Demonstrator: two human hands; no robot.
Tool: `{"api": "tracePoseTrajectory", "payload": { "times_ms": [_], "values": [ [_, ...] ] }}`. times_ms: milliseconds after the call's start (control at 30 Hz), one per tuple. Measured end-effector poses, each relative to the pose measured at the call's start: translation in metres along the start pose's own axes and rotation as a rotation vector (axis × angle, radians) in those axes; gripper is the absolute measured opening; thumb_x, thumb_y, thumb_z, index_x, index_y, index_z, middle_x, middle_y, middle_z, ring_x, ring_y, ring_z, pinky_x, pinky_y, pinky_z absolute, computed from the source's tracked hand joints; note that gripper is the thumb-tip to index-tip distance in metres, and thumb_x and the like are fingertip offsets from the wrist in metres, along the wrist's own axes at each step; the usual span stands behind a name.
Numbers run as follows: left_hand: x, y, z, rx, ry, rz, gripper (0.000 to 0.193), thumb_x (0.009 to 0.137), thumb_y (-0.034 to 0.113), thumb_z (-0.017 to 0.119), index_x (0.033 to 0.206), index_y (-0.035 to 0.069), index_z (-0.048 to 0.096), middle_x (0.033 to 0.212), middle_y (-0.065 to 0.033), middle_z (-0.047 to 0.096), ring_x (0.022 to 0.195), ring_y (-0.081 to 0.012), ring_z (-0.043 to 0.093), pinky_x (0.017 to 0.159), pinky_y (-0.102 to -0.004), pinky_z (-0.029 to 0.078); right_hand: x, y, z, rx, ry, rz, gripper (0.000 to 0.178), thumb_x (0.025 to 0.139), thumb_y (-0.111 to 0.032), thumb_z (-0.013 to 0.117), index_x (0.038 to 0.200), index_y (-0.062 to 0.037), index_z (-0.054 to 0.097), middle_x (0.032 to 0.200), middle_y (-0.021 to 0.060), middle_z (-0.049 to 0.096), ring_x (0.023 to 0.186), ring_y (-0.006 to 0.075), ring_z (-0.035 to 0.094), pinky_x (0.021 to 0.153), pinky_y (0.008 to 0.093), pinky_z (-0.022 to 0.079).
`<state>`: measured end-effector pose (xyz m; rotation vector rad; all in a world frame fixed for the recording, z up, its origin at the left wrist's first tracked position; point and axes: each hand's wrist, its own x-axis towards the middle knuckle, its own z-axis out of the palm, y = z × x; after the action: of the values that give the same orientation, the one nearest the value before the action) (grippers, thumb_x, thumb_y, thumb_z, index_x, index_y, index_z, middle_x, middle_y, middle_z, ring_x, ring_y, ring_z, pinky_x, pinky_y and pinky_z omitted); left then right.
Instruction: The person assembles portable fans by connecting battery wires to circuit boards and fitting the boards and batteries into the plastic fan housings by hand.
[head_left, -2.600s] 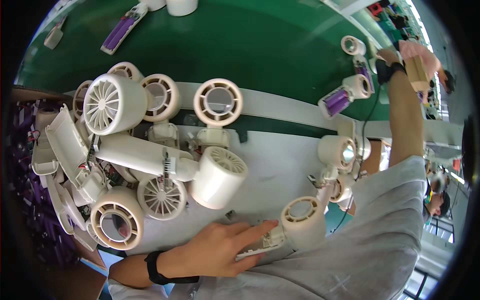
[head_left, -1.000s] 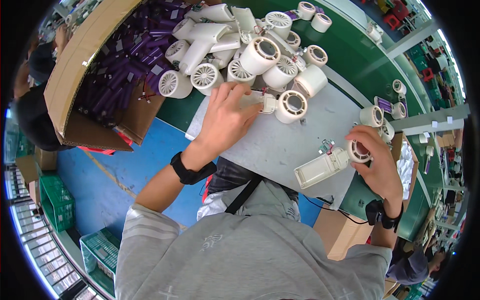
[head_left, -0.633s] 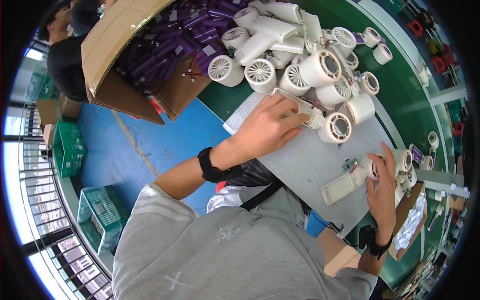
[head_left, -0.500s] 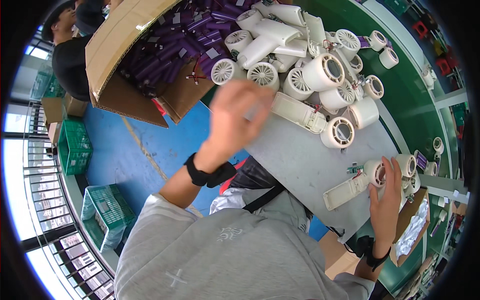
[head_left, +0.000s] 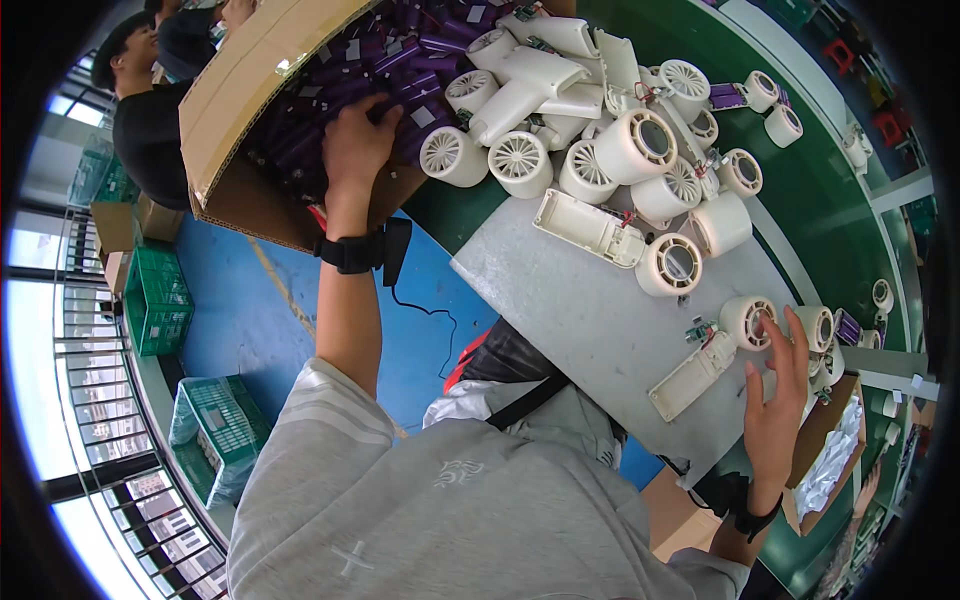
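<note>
The left hand [head_left: 355, 148] lies among purple battery packs [head_left: 432, 90] in a corrugated cardboard carton [head_left: 232, 90]; its fingers are bent, and I cannot tell whether they grip a pack. The packs are smooth, glossy cylinders, some with pale rectangular labels, piled at all angles.

The right hand [head_left: 775, 415] holds nothing, its fingers and thumb spread wide beside an open fan housing [head_left: 692, 376]. One fingertip overlaps the edge of the ring-shaped fan head [head_left: 747, 322]; whether it touches is unclear. This housing is off-white plastic, with a long, shallow, round-cornered handle tray and a small green circuit board [head_left: 697, 331] beside the neck. It rests on a scuffed grey board [head_left: 590, 320] on the green bench [head_left: 680, 30].

Farther up the board, a second open housing [head_left: 580, 222] lies with its tray facing up, close against a heap of matte white fan parts [head_left: 535, 85]: drum-shaped heads with radial slats, curved handle shells and loose wires. The heap crowds the space next to the carton, whose near flap lies under the left forearm.

Just right of the right hand, more fan heads [head_left: 815, 328] cluster by a small carton [head_left: 790, 508] containing crumpled silvery material [head_left: 830, 455]. Green plastic crates [head_left: 160, 300] stand on the blue floor [head_left: 225, 330].
</note>
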<state>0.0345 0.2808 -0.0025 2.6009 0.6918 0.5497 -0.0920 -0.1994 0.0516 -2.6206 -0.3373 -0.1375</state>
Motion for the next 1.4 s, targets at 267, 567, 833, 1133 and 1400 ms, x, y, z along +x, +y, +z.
{"api": "tracePoseTrajectory", "payload": {
  "times_ms": [267, 567, 833, 1133, 1400],
  "values": [
    [0.019, -0.035, 0.023, -0.258, 0.099, 0.050, 0.032, 0.081, 0.024, 0.073, 0.109, 0.007, 0.070, 0.088, -0.0215, 0.070, 0.086, -0.0320, 0.069, 0.079, -0.0379, 0.055, -0.013, 0.019, -0.003, 0.044, 0.085, -0.004, 0.040, 0.085, 0.004, 0.057, 0.125, -0.0039, 0.056, 0.140, 0.0128, 0.046, 0.115, 0.0257, 0.055, 0.081, 0.0324, 0.051],
    [-0.027, -0.008, -0.024, -1.354, 0.010, -0.109, 0.024, 0.092, 0.004, 0.057, 0.115, -0.002, 0.063, 0.087, -0.0121, 0.065, 0.070, -0.0186, 0.063, 0.062, -0.0274, 0.052, -0.030, 0.027, -0.012, 0.093, 0.176, 0.075, 0.032, 0.086, 0.005, 0.055, 0.117, -0.0010, 0.059, 0.134, 0.0135, 0.051, 0.106, 0.0215, 0.057, 0.078, 0.0305, 0.051],
    [-0.130, 0.101, -0.055, -1.126, -0.758, 0.327, 0.033, 0.090, 0.001, 0.060, 0.123, 0.000, 0.057, 0.090, -0.0098, 0.067, 0.065, -0.0122, 0.062, 0.054, -0.0234, 0.049, -0.037, -0.015, 0.014, 0.151, 0.274, -0.207, 0.035, 0.079, 0.002, 0.066, 0.113, 0.0006, 0.058, 0.129, 0.0214, 0.052, 0.110, 0.0307, 0.057, 0.084, 0.0356, 0.050],
    [-0.236, 0.177, -0.012, -1.054, -1.012, 0.728, 0.035, 0.086, 0.003, 0.067, 0.120, 0.003, 0.059, 0.098, -0.0100, 0.068, 0.077, -0.0115, 0.064, 0.063, -0.0234, 0.052, -0.064, -0.016, 0.043, 0.240, 0.105, -0.098, 0.023, 0.078, 0.000, 0.068, 0.100, 0.0015, 0.059, 0.098, 0.0130, 0.064, 0.083, 0.0221, 0.063, 0.072, 0.0308, 0.050],
    [-0.231, 0.197, 0.031, -0.719, -0.798, 0.767, 0.043, 0.080, 0.001, 0.072, 0.120, 0.003, 0.060, 0.092, -0.0047, 0.065, 0.081, -0.0102, 0.062, 0.063, -0.0237, 0.047, -0.073, 0.004, 0.031, 0.774, 0.136, 0.414, 0.017, 0.080, -0.001, 0.069, 0.091, -0.0006, 0.056, 0.087, 0.0089, 0.058, 0.069, 0.0117, 0.050, 0.062, 0.0226, 0.043]
  ]
}}
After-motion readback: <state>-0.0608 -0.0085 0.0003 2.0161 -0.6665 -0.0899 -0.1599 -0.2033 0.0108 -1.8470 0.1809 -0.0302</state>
